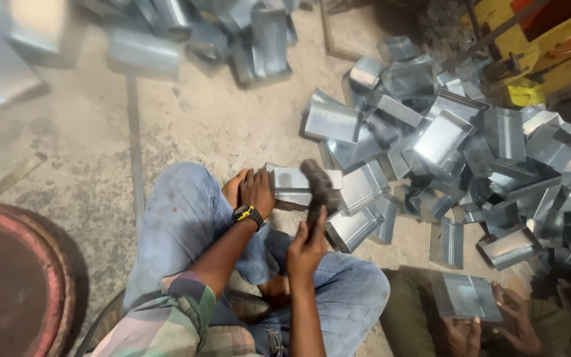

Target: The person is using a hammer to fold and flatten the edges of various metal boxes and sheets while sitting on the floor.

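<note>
sheet-metal tray on floor just in front of knees, beside tray pile | L hand clamped on its near edge | R hand gripping hammer over it | prob. light, stiff, slick, sharp rims – grip folded wall, not cut edge

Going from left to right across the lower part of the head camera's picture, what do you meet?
Round reddish rim → left hand → metal tray it holds → hammer in right hand → another person's hands with a tray.
</note>
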